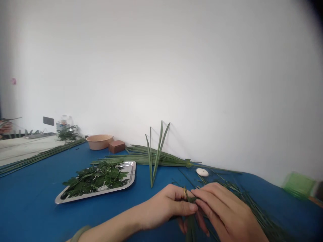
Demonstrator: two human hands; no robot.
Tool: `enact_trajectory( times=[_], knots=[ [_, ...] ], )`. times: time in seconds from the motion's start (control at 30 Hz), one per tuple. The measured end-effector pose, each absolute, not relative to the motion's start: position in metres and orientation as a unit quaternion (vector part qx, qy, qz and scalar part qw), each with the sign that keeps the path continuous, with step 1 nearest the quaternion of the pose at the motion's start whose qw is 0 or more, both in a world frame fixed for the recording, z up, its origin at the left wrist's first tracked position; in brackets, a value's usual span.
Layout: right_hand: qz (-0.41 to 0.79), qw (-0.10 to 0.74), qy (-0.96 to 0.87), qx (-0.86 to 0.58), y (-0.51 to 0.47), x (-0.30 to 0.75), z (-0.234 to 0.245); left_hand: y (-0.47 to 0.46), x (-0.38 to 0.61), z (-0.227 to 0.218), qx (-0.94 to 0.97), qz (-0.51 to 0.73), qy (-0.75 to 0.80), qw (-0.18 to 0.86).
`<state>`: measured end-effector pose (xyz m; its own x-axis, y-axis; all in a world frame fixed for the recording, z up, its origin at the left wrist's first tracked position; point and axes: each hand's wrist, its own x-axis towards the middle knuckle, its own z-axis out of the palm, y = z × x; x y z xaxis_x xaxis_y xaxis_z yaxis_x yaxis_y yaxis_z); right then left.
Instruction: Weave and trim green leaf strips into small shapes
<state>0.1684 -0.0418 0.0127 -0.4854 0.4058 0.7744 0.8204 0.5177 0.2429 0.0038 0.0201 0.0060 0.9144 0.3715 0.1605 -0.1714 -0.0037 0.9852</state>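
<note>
At the lower middle, my left hand [171, 205] pinches narrow green leaf strips [191, 230] between thumb and fingers, and a yellow ring-like band shows at its index finger. My right hand [224, 210] closes on the same strips from the right, its fingertips meeting the left thumb. The strips hang down out of the bottom of the view, and their folded part is mostly hidden by fingers. Just beyond the hands lies a white oval object [202, 172]. Loose cut leaf strips [252, 205] are scattered to the right and under my right hand.
A metal tray [132, 168] with leafy sprigs [101, 178] sits left on the blue table [32, 198]. Split leaf blades [156, 158] lean on the wall behind, near a palm frond [161, 158], a pinkish basin [99, 143] and a brown box [116, 146]. At far left shows another person's hand [5, 127].
</note>
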Motion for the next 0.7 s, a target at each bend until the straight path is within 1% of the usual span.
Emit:
enact_trajectory(
  times=[0.1,0.2,0.3,0.4,0.5,0.7],
  knots=[
    [-0.269,0.337,-0.801,-0.416,-0.041,0.167,0.007,0.022,0.009,-0.001,0.673,0.248,0.121,0.686],
    [-0.274,0.342,-0.788,-0.433,-0.041,0.167,0.004,0.021,0.014,-0.008,0.701,0.345,0.173,0.599],
    [-0.278,0.345,-0.785,-0.434,-0.04,0.167,0.003,0.017,0.014,-0.01,0.721,0.38,0.185,0.549],
    [-0.265,0.347,-0.787,-0.436,-0.039,0.166,0.002,0.015,0.014,-0.011,0.715,0.381,0.192,0.554],
    [-0.263,0.355,-0.783,-0.438,-0.038,0.166,-0.001,0.017,0.015,-0.014,0.688,0.388,0.192,0.583],
    [-0.386,0.376,-0.729,-0.422,-0.043,0.172,0.002,0.024,0.018,-0.014,0.623,0.404,0.163,0.65]
  ],
)
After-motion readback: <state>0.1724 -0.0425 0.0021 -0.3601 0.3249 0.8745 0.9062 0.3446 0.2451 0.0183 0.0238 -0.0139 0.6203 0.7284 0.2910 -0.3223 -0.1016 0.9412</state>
